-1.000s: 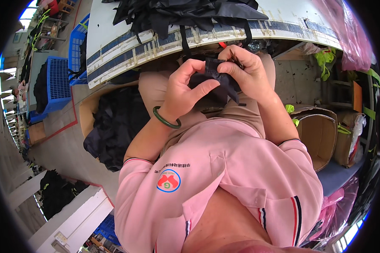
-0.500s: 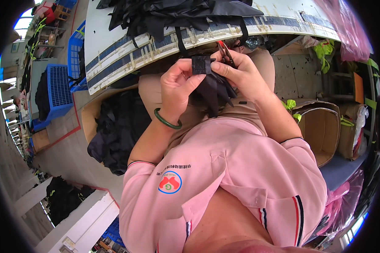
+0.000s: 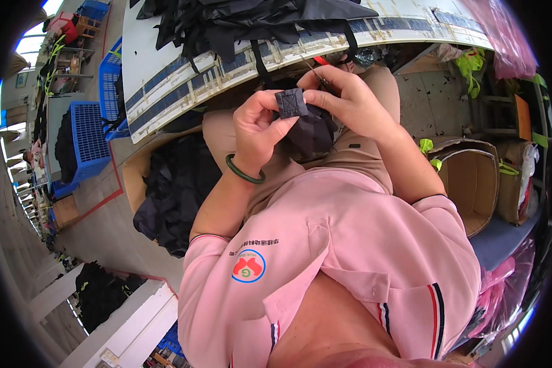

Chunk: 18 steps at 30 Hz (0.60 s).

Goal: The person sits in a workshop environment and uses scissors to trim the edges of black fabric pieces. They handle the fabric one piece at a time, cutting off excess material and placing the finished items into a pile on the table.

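Note:
A small square tab of black fabric [image 3: 291, 103] with stitching across it faces up between my two hands. My left hand [image 3: 256, 126] is closed, pinching the tab's left side between thumb and fingers. From the other side, my right hand [image 3: 356, 104] holds its edge with thumb and forefinger. Thread snips with a red part [image 3: 321, 61] are tucked in the right hand, mostly hidden by the fingers. More of the black cloth [image 3: 311, 134] hangs below the tab over my lap.
Ahead is a worn white table edge [image 3: 159, 101] with a pile of black fabric pieces [image 3: 239, 24] and dangling straps. A box of black cloth [image 3: 175, 190] stands left of my legs. Cardboard boxes [image 3: 466, 181] are at right, blue crates [image 3: 92, 135] further left.
The stitched tab has tilted and turned slightly between my fingers. My right hand has rotated, so the snips show less, and the hanging cloth has shifted.

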{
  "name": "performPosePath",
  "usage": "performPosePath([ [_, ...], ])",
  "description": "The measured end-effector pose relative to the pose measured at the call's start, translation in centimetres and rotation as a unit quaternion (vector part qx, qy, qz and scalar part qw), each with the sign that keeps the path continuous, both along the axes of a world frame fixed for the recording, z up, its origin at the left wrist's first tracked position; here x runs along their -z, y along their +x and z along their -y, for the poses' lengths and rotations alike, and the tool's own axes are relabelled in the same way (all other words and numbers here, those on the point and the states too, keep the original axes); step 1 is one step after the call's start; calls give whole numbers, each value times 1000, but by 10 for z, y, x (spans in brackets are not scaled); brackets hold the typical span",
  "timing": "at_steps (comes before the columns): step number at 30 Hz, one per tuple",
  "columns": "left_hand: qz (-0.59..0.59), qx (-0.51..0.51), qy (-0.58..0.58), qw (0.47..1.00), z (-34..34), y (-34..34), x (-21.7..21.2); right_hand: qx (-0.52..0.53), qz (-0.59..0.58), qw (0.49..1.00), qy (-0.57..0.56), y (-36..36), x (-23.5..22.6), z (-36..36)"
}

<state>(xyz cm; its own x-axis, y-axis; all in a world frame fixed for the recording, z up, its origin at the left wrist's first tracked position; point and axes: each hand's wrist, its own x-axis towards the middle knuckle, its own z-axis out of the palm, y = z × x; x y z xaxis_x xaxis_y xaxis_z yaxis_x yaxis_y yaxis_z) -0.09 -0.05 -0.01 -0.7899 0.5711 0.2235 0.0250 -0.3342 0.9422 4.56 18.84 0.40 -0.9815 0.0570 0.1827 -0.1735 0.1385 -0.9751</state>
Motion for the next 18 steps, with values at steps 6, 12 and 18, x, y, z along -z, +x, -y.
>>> performPosePath([
  [6, -72, -119, 22, 990, 0, -4, 15, -10, 120, 991, -64, 34, -27, 11],
  [12, -97, -150, 4, 984, -3, -1, 18, -76, 208, 953, -207, 41, -4, 29],
  [18, -140, -138, -18, 980, -4, 3, 18, -6, 89, 993, -73, 34, 1, 36],
])
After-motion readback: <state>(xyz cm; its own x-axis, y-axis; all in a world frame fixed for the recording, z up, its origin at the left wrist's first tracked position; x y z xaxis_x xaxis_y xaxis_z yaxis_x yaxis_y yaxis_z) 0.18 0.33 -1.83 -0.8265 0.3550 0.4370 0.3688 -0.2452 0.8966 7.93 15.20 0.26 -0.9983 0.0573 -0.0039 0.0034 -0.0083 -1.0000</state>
